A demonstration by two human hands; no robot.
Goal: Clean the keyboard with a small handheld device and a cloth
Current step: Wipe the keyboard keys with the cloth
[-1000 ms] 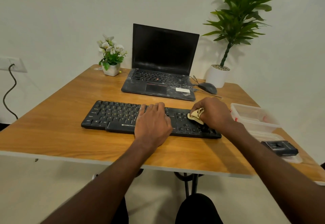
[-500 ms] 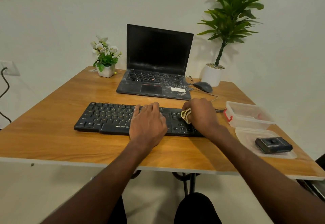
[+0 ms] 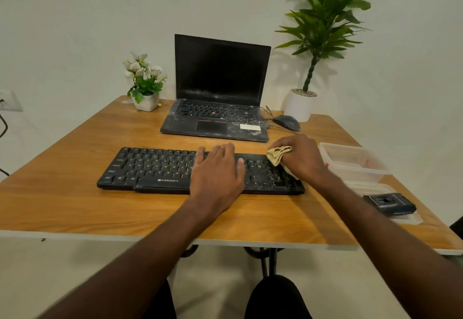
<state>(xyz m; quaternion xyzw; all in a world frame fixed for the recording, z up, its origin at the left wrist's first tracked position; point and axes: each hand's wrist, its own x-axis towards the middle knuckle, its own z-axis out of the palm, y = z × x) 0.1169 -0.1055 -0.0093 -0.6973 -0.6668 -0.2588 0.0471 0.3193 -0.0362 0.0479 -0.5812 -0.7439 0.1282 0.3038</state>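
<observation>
Right hand bunched around a crumpled tan cloth, fingers curled over it, a wad poking out on the thumb side and a bit trailing under the palm; cloth pressed down on the right end of the keyboard, over the number pad. Left hand lies flat with fingers straight on the keyboard's middle, holding nothing, apparently steadying it. Keyboard: black, low, matte plastic, pale legends, lying across the near middle of the table, a warm wood-grain top with a pale edge band. Progress, as a judgement: wiping stage is under way at the right end; the left half shows no hand on it, and whether it is done I cannot tell. Small handheld device, dark and boxy, rests right of the keyboard on a clear flat lid, untouched now; probably either used already or still to come. Clear plastic tub just right of the keyboard. Behind the keyboard, 1 open laptop, dusty and smeared, plus a dark mouse. 2 white-potted plants behind that.
</observation>
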